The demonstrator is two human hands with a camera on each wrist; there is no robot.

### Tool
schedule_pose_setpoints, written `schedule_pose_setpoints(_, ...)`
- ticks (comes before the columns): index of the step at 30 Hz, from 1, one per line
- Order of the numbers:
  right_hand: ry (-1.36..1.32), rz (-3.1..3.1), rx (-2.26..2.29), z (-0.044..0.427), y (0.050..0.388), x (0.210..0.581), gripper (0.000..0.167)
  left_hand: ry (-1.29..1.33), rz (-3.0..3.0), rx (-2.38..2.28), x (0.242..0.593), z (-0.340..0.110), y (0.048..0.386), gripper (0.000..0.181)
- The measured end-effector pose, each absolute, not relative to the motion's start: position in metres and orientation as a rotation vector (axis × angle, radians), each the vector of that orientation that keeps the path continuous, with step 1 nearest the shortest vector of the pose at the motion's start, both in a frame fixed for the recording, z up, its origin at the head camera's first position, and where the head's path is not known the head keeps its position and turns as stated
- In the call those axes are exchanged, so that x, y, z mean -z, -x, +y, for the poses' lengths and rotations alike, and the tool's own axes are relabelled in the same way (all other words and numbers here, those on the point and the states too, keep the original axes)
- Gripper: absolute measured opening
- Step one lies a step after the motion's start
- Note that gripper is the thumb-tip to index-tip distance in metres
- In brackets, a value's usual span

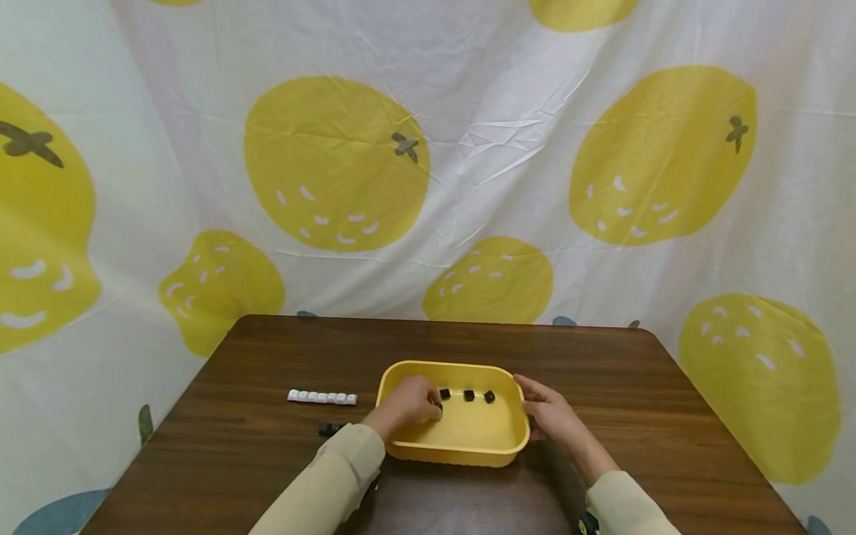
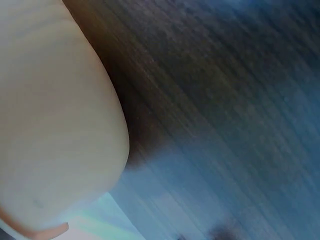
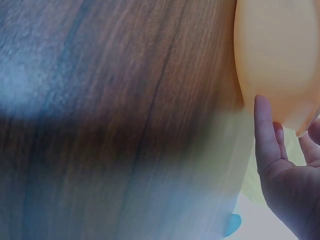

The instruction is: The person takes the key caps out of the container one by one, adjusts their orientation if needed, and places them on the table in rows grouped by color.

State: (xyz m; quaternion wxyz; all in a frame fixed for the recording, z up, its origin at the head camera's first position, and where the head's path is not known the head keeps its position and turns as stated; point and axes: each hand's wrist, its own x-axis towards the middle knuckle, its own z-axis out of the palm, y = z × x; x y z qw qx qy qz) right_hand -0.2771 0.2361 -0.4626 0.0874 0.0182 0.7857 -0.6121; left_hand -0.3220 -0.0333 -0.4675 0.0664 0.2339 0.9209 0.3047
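Note:
A yellow plastic basin (image 1: 461, 451) stands on the table, with several small black keycaps (image 1: 469, 395) on its floor. My left hand (image 1: 409, 401) reaches over the basin's left side and pinches a black keycap (image 1: 439, 409) between its fingertips, low inside. At the right end, my right hand (image 1: 551, 412) holds the basin's rim. In the right wrist view, the fingers of the right hand (image 3: 287, 175) lie against the basin's outer wall (image 3: 277, 60), thumb near the rim. The left wrist view shows the basin's wall (image 2: 60, 110) but not the left hand's fingers.
A row of white keycaps (image 1: 322, 397) lies left of the basin. Nearer to me are black keycaps (image 1: 329, 429), partly hidden by the left sleeve (image 1: 328, 475). The brown wooden table (image 1: 655, 416) ends at a lemon-print curtain (image 1: 495, 186).

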Motion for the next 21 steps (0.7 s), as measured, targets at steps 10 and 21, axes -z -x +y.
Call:
schedule_pose_setpoints(10,-0.07,2.353,1.817,0.236,0.277,0.462,0.053,-0.878,2.841,-1.035,0.446,-0.049,0.325,0.014)
schedule_pose_setpoints(21,-0.075,2.348,1.824,0.235,0.277,0.463,0.053,-0.665,2.86,-1.219,0.438,-0.131,0.313,0.019)
